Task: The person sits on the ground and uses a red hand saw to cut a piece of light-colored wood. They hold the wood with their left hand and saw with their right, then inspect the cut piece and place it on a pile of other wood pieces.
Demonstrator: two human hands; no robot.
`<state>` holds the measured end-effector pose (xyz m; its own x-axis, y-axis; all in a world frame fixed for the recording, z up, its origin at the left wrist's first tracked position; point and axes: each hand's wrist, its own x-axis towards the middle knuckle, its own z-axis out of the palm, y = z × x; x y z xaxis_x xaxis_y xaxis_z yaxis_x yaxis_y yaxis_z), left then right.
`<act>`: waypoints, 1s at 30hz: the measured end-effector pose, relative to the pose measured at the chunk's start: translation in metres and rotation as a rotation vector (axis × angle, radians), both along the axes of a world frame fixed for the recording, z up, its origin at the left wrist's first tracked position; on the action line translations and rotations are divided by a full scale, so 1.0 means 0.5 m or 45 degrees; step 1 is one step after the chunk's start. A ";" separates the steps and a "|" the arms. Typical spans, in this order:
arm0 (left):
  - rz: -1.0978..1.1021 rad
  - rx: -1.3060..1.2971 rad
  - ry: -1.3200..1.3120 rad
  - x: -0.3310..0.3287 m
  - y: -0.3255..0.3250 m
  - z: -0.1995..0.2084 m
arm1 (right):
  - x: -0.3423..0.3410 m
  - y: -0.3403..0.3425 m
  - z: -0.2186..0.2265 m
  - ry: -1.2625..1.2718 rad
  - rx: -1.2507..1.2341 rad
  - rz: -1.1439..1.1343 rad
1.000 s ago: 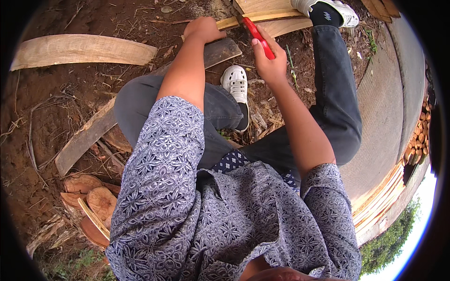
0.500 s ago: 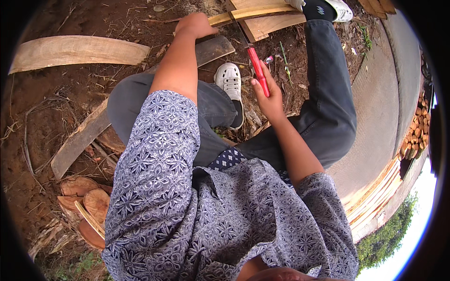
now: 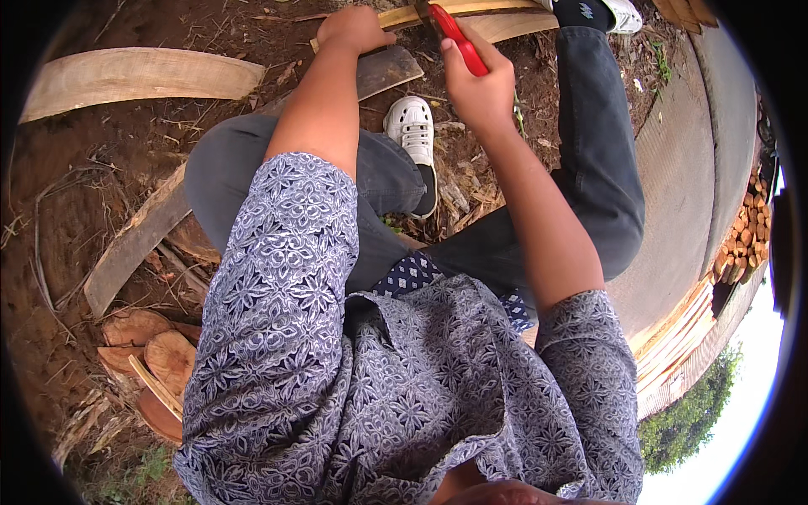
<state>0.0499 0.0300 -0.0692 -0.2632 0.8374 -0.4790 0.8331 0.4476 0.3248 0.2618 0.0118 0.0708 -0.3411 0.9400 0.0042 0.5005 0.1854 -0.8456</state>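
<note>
My right hand is wrapped round the red handle of a saw. Only a short dark part of its blade shows at the top edge, against a narrow wooden strip. My left hand is closed on the left end of that strip, though the grip itself is partly hidden. Under the strip, towards the right, lies a wider pale board. My white clog is by the strip's right end, at the top right.
A curved plank lies on the soil at left. Grey boards pass under my left leg. Cut log pieces sit at lower left. My other clog stands between my knees. Stacked wood is at far right beyond grey sheeting.
My right hand has pushed the saw forward and up, so its handle is now close to the strip and less blade shows. My left hand stays at the strip's end.
</note>
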 end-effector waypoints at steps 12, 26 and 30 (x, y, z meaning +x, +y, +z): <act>-0.013 0.020 0.014 -0.010 -0.015 0.026 | 0.098 -0.088 -0.186 0.152 -0.101 0.071; -0.047 -0.059 0.047 -0.005 -0.011 0.030 | 0.204 -0.141 0.177 -0.102 -0.281 0.167; -0.031 -0.054 0.021 -0.007 -0.012 0.034 | 0.118 -0.080 0.093 -0.011 -0.145 0.142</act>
